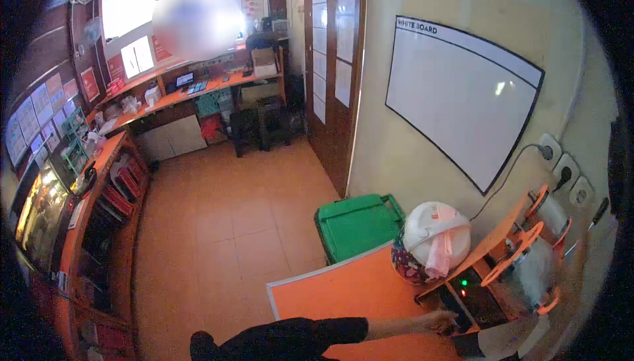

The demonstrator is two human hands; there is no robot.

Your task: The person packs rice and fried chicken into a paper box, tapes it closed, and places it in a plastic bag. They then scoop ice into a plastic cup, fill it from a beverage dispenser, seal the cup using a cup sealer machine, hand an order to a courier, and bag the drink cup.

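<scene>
Left hand (439,321) by dark lit unit (481,298), can't tell whether closed; unit likely stiff, hard-shelled, best held by side edges

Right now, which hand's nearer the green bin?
Left, it seems: left hand is by the black box, right of the bin and closer to the camera. Right hand can't be made out; its apparent sleeve, lower right, is farther off.

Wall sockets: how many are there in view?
3, in a slanting row right of the whiteboard: upper socket, middle socket, lower socket. Others may be hidden from this view.
</scene>
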